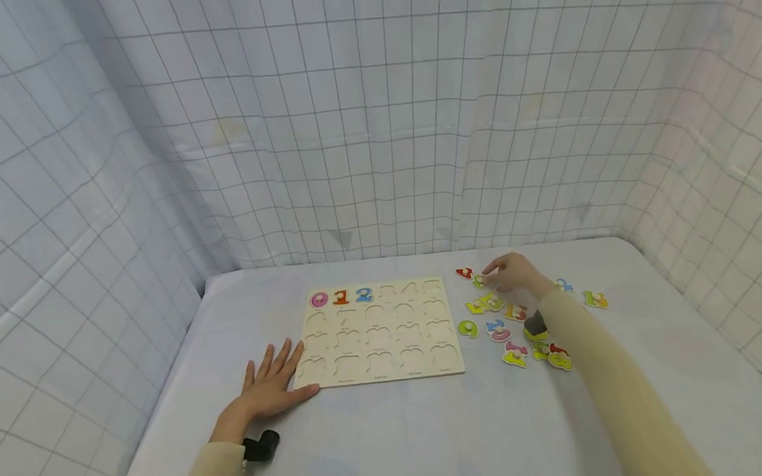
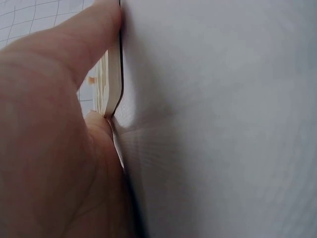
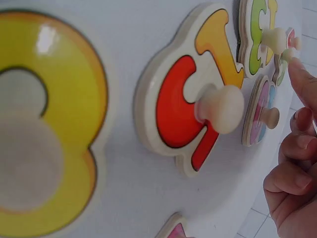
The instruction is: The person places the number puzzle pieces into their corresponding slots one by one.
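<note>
The wooden number board (image 1: 378, 349) lies on the table, with pieces 0 (image 1: 319, 300), 1 (image 1: 341, 297) and 2 (image 1: 364, 295) in its top row. My left hand (image 1: 272, 389) rests spread at the board's lower left corner, the thumb along its front edge. At the far right, my right hand (image 1: 509, 272) pinches at the knob of a small green number piece (image 1: 478, 281), which lies beside the red 4 (image 1: 464, 273). In the right wrist view the index finger (image 3: 301, 79) meets that knob while the other fingers curl; the thumb's hold is partly hidden.
Several loose knobbed number pieces lie right of the board, among them a green 9 (image 1: 468, 328), a red-orange 15 (image 3: 173, 104) and a yellow-green piece (image 1: 595, 300). Some touch or overlap beneath the right forearm. White gridded curtains (image 1: 375, 157) enclose the table.
</note>
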{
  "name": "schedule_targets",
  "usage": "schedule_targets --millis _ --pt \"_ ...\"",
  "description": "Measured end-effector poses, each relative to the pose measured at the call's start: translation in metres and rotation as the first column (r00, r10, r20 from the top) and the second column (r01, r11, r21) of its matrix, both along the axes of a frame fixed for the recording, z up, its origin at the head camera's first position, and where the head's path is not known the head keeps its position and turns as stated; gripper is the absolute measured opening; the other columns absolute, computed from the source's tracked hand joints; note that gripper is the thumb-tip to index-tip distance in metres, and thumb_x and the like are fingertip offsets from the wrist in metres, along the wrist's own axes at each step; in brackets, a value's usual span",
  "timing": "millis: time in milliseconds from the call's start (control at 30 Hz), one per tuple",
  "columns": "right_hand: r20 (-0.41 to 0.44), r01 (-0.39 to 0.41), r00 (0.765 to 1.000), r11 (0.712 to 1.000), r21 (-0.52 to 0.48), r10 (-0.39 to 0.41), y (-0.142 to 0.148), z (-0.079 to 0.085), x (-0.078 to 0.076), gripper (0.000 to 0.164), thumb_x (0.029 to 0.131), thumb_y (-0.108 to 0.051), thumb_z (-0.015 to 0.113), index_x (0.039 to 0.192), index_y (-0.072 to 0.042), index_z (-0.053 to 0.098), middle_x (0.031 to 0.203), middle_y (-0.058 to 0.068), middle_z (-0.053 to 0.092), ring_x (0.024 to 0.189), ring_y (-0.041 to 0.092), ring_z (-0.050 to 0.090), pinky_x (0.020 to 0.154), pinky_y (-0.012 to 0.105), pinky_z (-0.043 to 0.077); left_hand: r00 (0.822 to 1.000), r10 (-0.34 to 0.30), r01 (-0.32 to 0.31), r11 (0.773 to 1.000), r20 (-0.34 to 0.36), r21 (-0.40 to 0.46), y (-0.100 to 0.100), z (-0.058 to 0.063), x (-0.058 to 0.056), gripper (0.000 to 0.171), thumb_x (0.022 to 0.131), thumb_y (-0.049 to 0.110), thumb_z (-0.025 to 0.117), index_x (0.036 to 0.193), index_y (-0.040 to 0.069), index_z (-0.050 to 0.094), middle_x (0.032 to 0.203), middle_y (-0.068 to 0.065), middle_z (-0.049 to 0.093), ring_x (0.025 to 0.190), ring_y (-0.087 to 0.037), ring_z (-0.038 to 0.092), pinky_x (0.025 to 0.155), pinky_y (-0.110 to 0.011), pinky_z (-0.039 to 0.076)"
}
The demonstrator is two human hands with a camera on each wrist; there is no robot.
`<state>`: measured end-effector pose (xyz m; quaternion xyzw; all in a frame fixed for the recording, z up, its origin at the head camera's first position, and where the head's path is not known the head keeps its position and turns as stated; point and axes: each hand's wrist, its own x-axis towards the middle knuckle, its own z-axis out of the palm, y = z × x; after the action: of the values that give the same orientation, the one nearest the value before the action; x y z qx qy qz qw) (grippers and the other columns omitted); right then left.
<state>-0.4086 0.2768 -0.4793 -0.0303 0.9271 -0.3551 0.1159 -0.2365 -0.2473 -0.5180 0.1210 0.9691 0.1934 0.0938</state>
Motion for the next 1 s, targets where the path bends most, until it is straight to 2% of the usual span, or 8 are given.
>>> schedule_targets --millis 100,267,333,467,567,800,1000 --pt "0.018 -0.017 1.000 1.000 -0.004 0.017 -0.002 0.001 0.002 0.030 0.085 -0.028 0.073 0.108 -0.010 0.071 0.081 0.008 0.049 0.068 0.018 0.060 0.064 0.030 0.052 1.000 0.002 -0.002 1.000 0.007 -0.010 0.001 0.002 0.001 0.099 0.081 0.075 0.047 0.154 0.019 0.011 0.158 -0.012 0.002 0.141 -0.036 -0.011 0.102 -0.062 -0.016" --pt "0.016 -0.056 0.998 0.998 0.043 0.055 -0.007 0.003 0.005 0.027 0.086 -0.029 0.071 0.109 -0.015 0.071 0.079 0.008 0.053 0.061 0.018 0.052 0.058 0.031 0.045 1.000 0.003 -0.003 1.000 0.007 0.031 0.003 0.008 0.005 0.099 0.081 0.073 0.050 0.154 0.016 0.014 0.158 -0.014 0.004 0.141 -0.038 -0.011 0.101 -0.062 -0.016" --pt "0.010 -0.071 0.997 0.995 0.066 0.070 -0.009 0.003 0.006 0.026 0.087 -0.029 0.071 0.109 -0.016 0.071 0.083 0.007 0.054 0.063 0.017 0.051 0.058 0.030 0.045 1.000 -0.003 0.002 0.999 0.004 0.041 0.003 0.009 0.006 0.099 0.081 0.072 0.051 0.154 0.014 0.015 0.157 -0.016 0.004 0.140 -0.039 -0.010 0.101 -0.063 -0.017" --pt "-0.019 -0.102 0.994 0.990 0.097 0.104 -0.010 0.002 0.006 0.025 0.087 -0.027 0.070 0.109 -0.014 0.071 0.088 0.007 0.055 0.064 0.017 0.052 0.057 0.030 0.045 1.000 0.000 0.000 1.000 0.003 0.012 0.002 0.006 0.004 0.099 0.081 0.074 0.049 0.154 0.017 0.013 0.158 -0.013 0.003 0.141 -0.037 -0.011 0.102 -0.061 -0.017" --pt "-0.041 -0.120 0.991 0.985 0.123 0.125 -0.011 0.002 0.004 0.026 0.088 -0.027 0.069 0.109 -0.012 0.071 0.081 0.007 0.056 0.061 0.018 0.051 0.055 0.031 0.044 1.000 0.004 -0.004 1.000 -0.004 0.000 0.001 0.002 0.002 0.098 0.081 0.074 0.048 0.154 0.019 0.011 0.158 -0.011 0.002 0.141 -0.035 -0.012 0.102 -0.060 -0.017" --pt "-0.092 -0.122 0.985 0.967 0.223 0.146 -0.014 0.006 0.003 0.023 0.087 -0.029 0.070 0.102 -0.012 0.073 0.071 0.002 0.057 0.059 0.017 0.052 0.055 0.031 0.043 1.000 0.007 -0.007 1.000 -0.004 0.000 0.000 0.003 0.001 0.099 0.081 0.074 0.049 0.154 0.019 0.012 0.158 -0.011 0.003 0.141 -0.035 -0.011 0.102 -0.060 -0.017" --pt "-0.115 -0.089 0.986 0.959 0.269 0.123 -0.018 0.013 0.010 0.022 0.087 -0.030 0.070 0.098 -0.012 0.072 0.081 0.003 0.059 0.061 0.015 0.056 0.056 0.028 0.046 1.000 0.005 -0.005 1.000 0.015 0.027 0.004 0.012 0.007 0.099 0.081 0.072 0.050 0.153 0.014 0.016 0.158 -0.014 0.004 0.141 -0.037 -0.011 0.102 -0.060 -0.017"
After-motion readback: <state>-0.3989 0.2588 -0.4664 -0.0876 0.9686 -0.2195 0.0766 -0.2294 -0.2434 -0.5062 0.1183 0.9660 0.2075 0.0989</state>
